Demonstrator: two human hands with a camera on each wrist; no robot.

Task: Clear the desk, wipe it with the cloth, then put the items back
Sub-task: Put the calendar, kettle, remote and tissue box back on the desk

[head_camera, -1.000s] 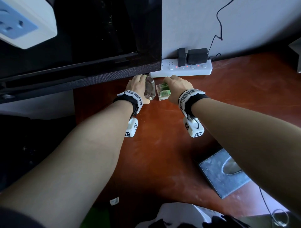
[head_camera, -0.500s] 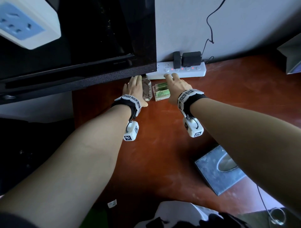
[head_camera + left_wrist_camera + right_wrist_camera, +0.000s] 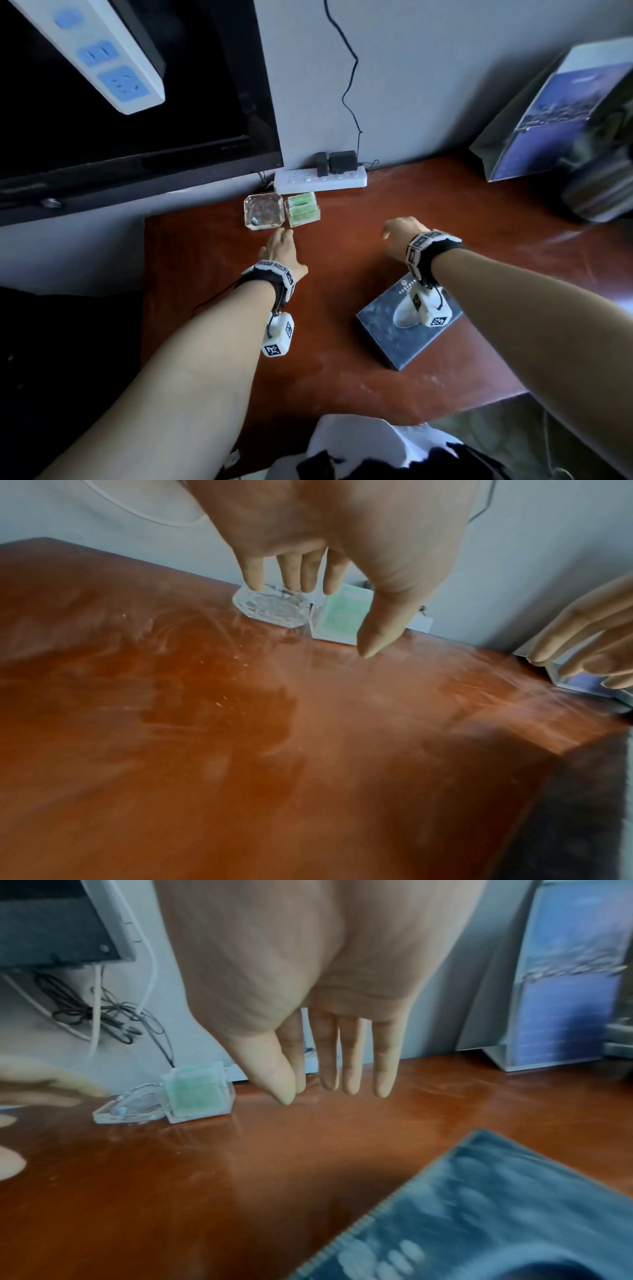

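Observation:
A clear glass ashtray (image 3: 263,214) (image 3: 272,609) (image 3: 131,1106) and a clear box of green packets (image 3: 303,209) (image 3: 342,615) (image 3: 198,1093) stand side by side at the back of the red-brown desk (image 3: 325,267). My left hand (image 3: 279,246) (image 3: 308,588) hovers just in front of the ashtray, fingers straight and holding nothing. My right hand (image 3: 394,233) (image 3: 329,1088) hangs empty over the desk's middle, fingers straight. A dark grey tissue box (image 3: 390,329) (image 3: 479,1218) lies under my right wrist.
A white power strip (image 3: 320,180) with black plugs lies against the wall behind the two items. A black screen (image 3: 137,120) hangs at the left. A blue and white paper bag (image 3: 548,113) (image 3: 565,988) stands at the back right. White cloth (image 3: 359,445) lies at the near edge.
Both hands have let go of the ashtray and the green packet box and drawn back toward me. The two items now stand alone near the power strip. The head view has tilted up.

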